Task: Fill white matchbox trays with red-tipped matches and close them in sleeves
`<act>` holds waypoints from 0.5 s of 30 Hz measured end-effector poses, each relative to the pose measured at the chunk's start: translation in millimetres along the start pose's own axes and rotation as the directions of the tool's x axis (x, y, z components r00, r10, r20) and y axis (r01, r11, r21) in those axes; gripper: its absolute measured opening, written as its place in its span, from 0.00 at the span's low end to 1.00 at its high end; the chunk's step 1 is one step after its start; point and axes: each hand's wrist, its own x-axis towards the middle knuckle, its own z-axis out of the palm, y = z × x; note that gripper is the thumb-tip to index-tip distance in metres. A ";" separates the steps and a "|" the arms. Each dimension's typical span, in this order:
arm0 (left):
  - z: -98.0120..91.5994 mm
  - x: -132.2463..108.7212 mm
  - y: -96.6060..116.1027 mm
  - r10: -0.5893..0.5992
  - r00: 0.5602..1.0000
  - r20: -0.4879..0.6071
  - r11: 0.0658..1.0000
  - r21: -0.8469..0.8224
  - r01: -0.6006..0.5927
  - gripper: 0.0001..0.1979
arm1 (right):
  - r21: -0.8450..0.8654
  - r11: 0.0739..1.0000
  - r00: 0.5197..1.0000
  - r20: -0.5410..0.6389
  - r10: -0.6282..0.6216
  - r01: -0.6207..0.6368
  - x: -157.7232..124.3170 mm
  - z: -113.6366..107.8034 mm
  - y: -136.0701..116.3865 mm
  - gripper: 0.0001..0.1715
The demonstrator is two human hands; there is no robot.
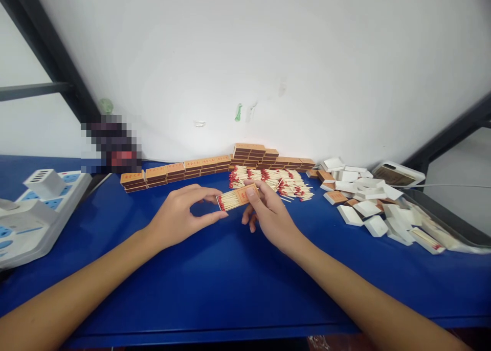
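Note:
Above the blue table, a matchbox (238,198) is held between my two hands, its tray partly out of the orange sleeve and filled with red-tipped matches. My left hand (182,213) pinches the tray's end between thumb and fingers. The sleeve is gripped by my right hand (270,213), thumb on top and fingers behind. Just beyond lies a heap of loose matches (268,179). Stacked matchboxes (199,166) form a long row along the wall. To the right is a pile of white trays and sleeves (358,190), with one match-filled tray (426,240) at its near edge.
A white power strip (69,213) with plugged-in adapters sits at the left. A pixelated patch hides something near the wall. At the right lie a pale rectangular case (401,173), a cable and a dark tray (452,213). The blue tabletop (215,284) ends at its front edge.

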 end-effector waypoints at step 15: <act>-1.6 2.2 2.4 0.196 0.967 0.161 0.972 0.095 -0.213 0.15 | 0.164 0.974 0.988 0.023 0.155 -0.157 0.5 -2.9 -0.9 0.25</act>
